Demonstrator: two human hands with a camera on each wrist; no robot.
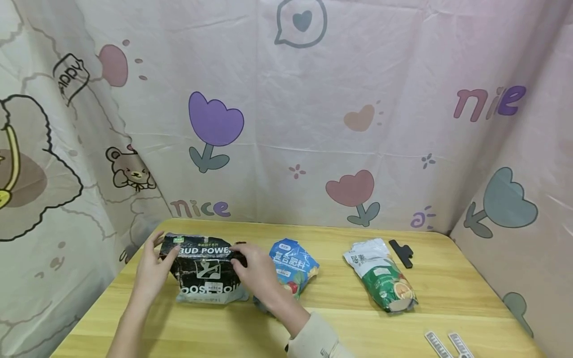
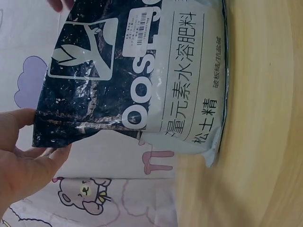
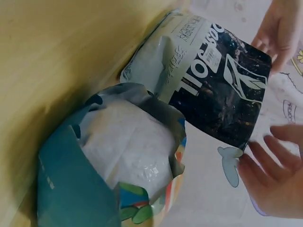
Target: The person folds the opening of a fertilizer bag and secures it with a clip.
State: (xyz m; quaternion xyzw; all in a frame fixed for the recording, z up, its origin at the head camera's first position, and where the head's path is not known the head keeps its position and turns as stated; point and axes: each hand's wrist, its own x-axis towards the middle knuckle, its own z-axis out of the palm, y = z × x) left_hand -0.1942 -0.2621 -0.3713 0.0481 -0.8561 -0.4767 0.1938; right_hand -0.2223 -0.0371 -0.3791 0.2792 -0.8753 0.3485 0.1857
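A black and white fertilizer bag (image 1: 208,271) printed "BUD POWER" stands on the left part of the wooden table (image 1: 335,323). Its top looks folded down at the front. My left hand (image 1: 149,273) pinches the bag's upper left corner between thumb and fingers. At the opposite upper corner, my right hand (image 1: 259,273) holds the edge, its fingers spread around the corner in the right wrist view. Behind my right forearm is a blue fertilizer bag (image 1: 293,261), partly covered by it. The left wrist view shows the black bag's lower white band (image 2: 189,71) meeting the table.
Farther right lies a green and white bag (image 1: 382,276) with a fruit picture. A black sealing clip (image 1: 401,253) rests beside its top. Flat whitish pieces (image 1: 447,345) lie at the front right edge. A printed curtain (image 1: 286,189) hangs behind and along both sides.
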